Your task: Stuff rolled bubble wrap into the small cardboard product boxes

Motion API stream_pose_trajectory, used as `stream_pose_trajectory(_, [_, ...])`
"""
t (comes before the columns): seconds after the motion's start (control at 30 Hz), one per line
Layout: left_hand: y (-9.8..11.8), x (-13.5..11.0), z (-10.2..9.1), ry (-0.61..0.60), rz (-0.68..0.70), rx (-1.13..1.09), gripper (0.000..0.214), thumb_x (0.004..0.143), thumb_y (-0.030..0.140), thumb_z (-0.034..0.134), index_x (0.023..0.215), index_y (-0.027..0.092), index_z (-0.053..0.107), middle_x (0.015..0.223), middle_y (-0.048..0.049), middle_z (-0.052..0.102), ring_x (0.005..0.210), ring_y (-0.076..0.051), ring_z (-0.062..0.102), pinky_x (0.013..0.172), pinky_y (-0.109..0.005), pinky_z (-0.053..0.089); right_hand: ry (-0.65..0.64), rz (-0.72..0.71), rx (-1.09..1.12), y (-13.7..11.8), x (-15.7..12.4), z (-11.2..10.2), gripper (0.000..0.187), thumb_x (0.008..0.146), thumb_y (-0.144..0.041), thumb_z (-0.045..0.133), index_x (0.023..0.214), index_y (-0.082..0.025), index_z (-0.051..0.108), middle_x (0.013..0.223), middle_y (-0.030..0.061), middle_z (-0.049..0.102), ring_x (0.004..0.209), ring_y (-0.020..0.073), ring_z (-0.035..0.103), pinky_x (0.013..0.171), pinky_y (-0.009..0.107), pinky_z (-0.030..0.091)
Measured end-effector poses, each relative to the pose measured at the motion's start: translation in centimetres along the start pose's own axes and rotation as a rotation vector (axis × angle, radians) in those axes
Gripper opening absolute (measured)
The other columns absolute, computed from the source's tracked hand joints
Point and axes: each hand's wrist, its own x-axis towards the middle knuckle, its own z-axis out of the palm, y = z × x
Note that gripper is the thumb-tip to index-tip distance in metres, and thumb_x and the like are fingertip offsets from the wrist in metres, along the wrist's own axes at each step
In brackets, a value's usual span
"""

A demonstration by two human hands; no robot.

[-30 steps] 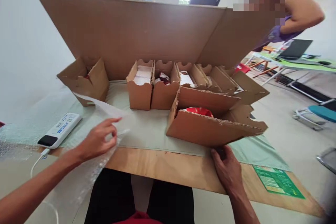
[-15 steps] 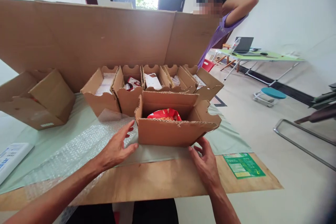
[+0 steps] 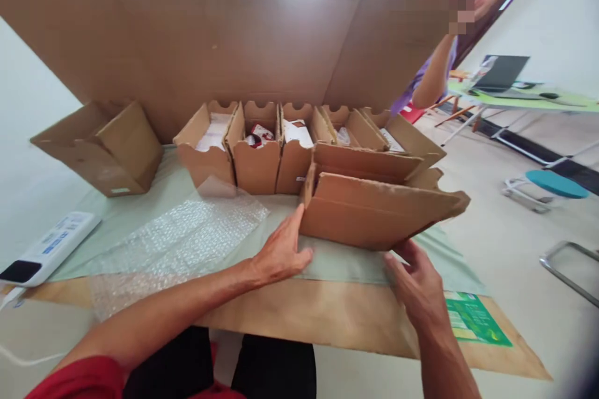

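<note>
An open cardboard bin stands crosswise near the front of the table, its tall front wall hiding what lies inside. At its left end is my left hand, fingertips against the corner, thumb spread away and nothing gripped. My right hand is by the lower right edge of the same bin, thumb and fingers apart; some fingertips are hidden behind its edge. Behind it, a row of several similar bins holds small packaged goods, among them a white box and a red-and-white packet.
A separate cardboard bin stands at the left. Bubble wrap and a white power strip lie on the cloth. A large cardboard panel rises behind the bins. A person's arm shows beyond it, near a table with a laptop.
The view has swung left, so things sit farther right. The red packet inside the front bin is now hidden behind its wall. My left hand has come up against the bin's left end.
</note>
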Motion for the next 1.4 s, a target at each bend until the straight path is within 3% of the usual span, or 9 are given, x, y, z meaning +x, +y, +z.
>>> stream_pose_trajectory(0.17, [-2.1,-6.2,-7.7,0.069,0.051,0.317,0.049,0.087,0.024,0.057,0.136,0.02,0.061,0.15,-0.0139,0.055,0.14,-0.031,0.05,0.117,-0.055,0.042,0.153,-0.021,-0.136,-0.3,-5.8,0.1,0.057,0.087,-0.053,0.064,0.131,-0.017,0.064,0.123,0.0172,0.071,0.11,0.0349,0.069,0.101,0.056,0.052])
stream_pose_trajectory(0.37, [-5.3,-14.6,-18.7,0.302,-0.138,0.648,0.028,0.094,0.032,0.054,0.112,0.022,0.071,0.12,-0.0102,0.073,0.118,-0.028,0.065,0.104,-0.05,0.054,-0.471,-0.507,-0.143,-6.2,-8.0,7.8,0.026,0.098,-0.038,0.056,0.114,-0.026,0.072,0.121,0.0089,0.073,0.111,0.0285,0.069,0.096,0.045,0.057])
stream_pose_trajectory(0.5, [-6.0,-18.6,-19.6,0.265,-0.105,0.739,0.028,0.095,0.033,0.053,0.11,0.02,0.073,0.123,-0.0128,0.071,0.119,-0.03,0.064,0.103,-0.05,0.053,-0.569,-0.686,-0.271,-10.2,-4.7,16.7,0.035,0.098,-0.026,0.048,0.126,-0.02,0.067,0.13,0.0125,0.069,0.119,0.0301,0.063,0.102,0.048,0.051])
stream_pose_trajectory(0.7, [-7.2,-20.4,-17.9,0.16,-0.109,0.776,0.03,0.095,0.031,0.054,0.113,0.018,0.074,0.132,-0.016,0.067,0.127,-0.035,0.059,0.105,-0.055,0.051,-0.567,-0.563,-0.573,-13.2,-1.2,26.3,0.027,0.087,-0.021,0.056,0.106,-0.011,0.072,0.1,0.0203,0.073,0.101,0.0353,0.064,0.089,0.045,0.049])
stream_pose_trajectory(0.8, [-7.6,-20.2,-18.4,0.138,-0.105,0.756,0.027,0.097,0.031,0.053,0.109,0.018,0.074,0.132,-0.0151,0.068,0.129,-0.034,0.058,0.108,-0.055,0.049,-0.583,-0.532,-0.576,-13.2,-2.2,24.8,0.016,0.085,-0.024,0.055,0.083,-0.019,0.07,0.08,0.0112,0.072,0.084,0.0286,0.065,0.078,0.036,0.048])
stream_pose_trajectory(0.93, [-7.8,-19.1,-19.0,0.108,-0.081,0.709,0.025,0.098,0.032,0.052,0.098,0.019,0.074,0.127,-0.0134,0.071,0.128,-0.032,0.06,0.108,-0.053,0.049,-0.542,-0.455,-0.453,-11.2,-5.4,16.8,0.028,0.092,-0.041,0.05,0.078,-0.022,0.066,0.075,0.0043,0.071,0.07,0.0217,0.064,0.07,0.032,0.047])
stream_pose_trajectory(1.07, [-7.8,-17.7,-18.1,0.051,-0.034,0.682,0.024,0.097,0.033,0.053,0.1,0.02,0.073,0.125,-0.0125,0.071,0.123,-0.031,0.062,0.106,-0.053,0.049,-0.434,-0.18,-0.368,-8.0,-9.1,9.5,0.033,0.088,-0.053,0.058,0.093,-0.022,0.068,0.067,0.0013,0.068,0.057,0.0199,0.061,0.06,0.032,0.049])
stream_pose_trajectory(1.2, [-6.8,-17.2,-16.8,-0.006,0.026,0.695,0.023,0.095,0.037,0.058,0.105,0.021,0.072,0.129,-0.0131,0.068,0.123,-0.033,0.061,0.109,-0.055,0.045,-0.436,-0.053,-0.317,-5.6,-11.9,6.7,0.036,0.092,-0.047,0.058,0.113,-0.02,0.066,0.065,-0.0009,0.066,0.057,0.0196,0.062,0.061,0.032,0.053])
stream_pose_trajectory(1.4, [-4.3,-18.1,-14.6,-0.26,0.157,0.735,0.084,0.079,0.046,0.078,0.153,0.026,0.044,0.163,-0.0143,0.04,0.15,-0.039,0.036,0.125,-0.061,0.023,-0.464,-0.495,-0.303,-5.6,-13.5,4.0,0.041,0.096,-0.036,0.063,0.134,-0.023,0.057,0.118,0.0124,0.071,0.108,0.0295,0.068,0.094,0.045,0.054])
